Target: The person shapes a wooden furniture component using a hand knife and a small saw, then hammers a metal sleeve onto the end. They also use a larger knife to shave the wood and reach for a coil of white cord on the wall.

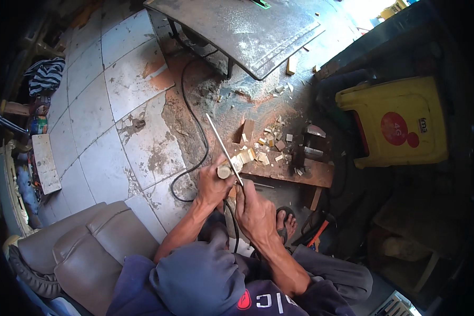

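Note:
My left hand (pixel 211 185) is closed around a pale wooden piece (pixel 225 171) with a round end. In my right hand (pixel 255 210), the fingers wrap the near end of a long, thin metal tool (pixel 219 138). Its narrow strip points up and to the left, crossing against the wooden piece. Whether it is a file or a saw blade I cannot tell. Just beyond my hands lies a low wooden board (pixel 295 171), with cut wood bits (pixel 263 157) and a brown wooden block (pixel 244 130) about it.
A dusty table (pixel 237 31) stands ahead. A black cable (pixel 188 105) loops over the tiled floor (pixel 89 142) toward my legs. To the right is a yellow plastic chair (pixel 432 121); a brown cushioned seat (pixel 105 245) is at lower left. An orange-handled tool (pixel 318 234) lies beside my foot.

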Demonstrator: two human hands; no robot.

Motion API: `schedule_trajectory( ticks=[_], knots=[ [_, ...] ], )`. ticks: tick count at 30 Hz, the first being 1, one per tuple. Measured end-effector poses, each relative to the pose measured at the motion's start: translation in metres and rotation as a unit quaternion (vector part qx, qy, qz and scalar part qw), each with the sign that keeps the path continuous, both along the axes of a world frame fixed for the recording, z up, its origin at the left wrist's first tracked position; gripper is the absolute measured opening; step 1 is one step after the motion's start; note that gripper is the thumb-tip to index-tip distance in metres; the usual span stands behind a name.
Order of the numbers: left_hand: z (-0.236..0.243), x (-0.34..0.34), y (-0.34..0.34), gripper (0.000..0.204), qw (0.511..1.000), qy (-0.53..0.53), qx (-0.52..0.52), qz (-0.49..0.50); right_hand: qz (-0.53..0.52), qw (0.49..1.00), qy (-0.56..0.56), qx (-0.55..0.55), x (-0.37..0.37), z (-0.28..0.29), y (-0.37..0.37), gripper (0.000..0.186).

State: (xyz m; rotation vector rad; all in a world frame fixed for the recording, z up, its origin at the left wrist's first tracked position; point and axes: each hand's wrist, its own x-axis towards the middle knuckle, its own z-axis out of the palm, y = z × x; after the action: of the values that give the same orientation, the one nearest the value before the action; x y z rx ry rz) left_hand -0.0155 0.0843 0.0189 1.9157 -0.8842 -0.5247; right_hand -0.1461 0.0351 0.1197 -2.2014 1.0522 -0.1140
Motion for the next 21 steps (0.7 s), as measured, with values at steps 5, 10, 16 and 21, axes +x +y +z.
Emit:
schedule_trajectory(
  ticks=[5,10,16,21],
  knots=[
    [-0.001,-0.001,-0.011,0.036,0.998,-0.048,-0.025,-0.024,-0.096,0.975,-0.192,-0.059,0.008,0.005,0.001,0.015],
    [-0.003,0.000,0.005,0.041,0.998,-0.007,0.039,-0.043,-0.045,0.999,-0.018,0.024,0.000,-0.006,-0.002,0.016],
    [0.016,0.032,-0.010,0.066,0.977,0.077,-0.044,-0.195,-0.016,0.994,-0.026,0.109,-0.010,-0.006,-0.029,0.018],
    [-0.011,0.007,-0.011,0.043,0.995,0.035,-0.064,-0.072,-0.071,0.985,-0.125,0.096,-0.001,0.000,-0.016,0.023]
  ],
)
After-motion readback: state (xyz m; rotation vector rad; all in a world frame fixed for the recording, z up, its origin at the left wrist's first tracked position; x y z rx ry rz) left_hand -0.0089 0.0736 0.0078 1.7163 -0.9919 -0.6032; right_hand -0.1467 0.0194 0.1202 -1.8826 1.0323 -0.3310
